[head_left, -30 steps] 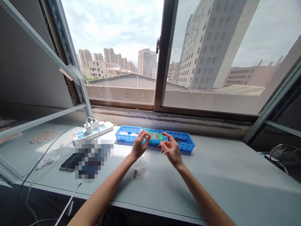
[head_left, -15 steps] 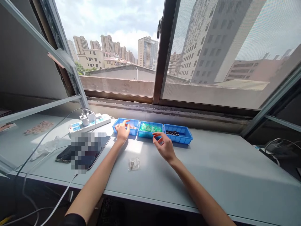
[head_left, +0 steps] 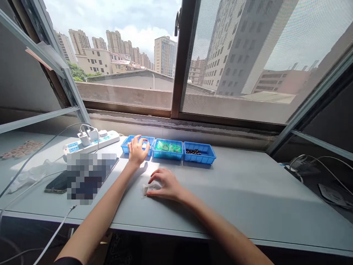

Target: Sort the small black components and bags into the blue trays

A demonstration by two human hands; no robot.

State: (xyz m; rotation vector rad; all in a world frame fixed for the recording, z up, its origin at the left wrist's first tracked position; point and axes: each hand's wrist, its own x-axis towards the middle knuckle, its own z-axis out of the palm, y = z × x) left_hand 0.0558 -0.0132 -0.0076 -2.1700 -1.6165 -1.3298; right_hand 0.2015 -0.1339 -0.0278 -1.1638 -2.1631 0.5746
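Note:
My left hand [head_left: 138, 150] hovers at the left blue tray [head_left: 124, 147] with fingers bent and apart, covering most of its contents. My right hand [head_left: 167, 185] is low over the desk, its thumb and fingers spread around a small clear plastic bag [head_left: 144, 191]. Thin metal pieces, perhaps screws, show inside the bag, and the thumb appears to touch its edge. The middle blue tray [head_left: 167, 156] has green packets [head_left: 171, 147] in it. Small dark pieces [head_left: 193, 151] lie in the right blue tray [head_left: 202, 158].
A white power strip [head_left: 92, 143] with plugs and cables stands at the left. Nearby on the desk [head_left: 234, 191] are a phone [head_left: 56, 182], a partly blurred dark tablet [head_left: 109, 169] and crumpled plastic [head_left: 33, 175]. Small tan pieces [head_left: 23, 149] lie far left; a window is behind.
My right hand has come down and left from beside the middle and right trays to the small bag. My left hand stays at the left tray. The view has shifted to the right.

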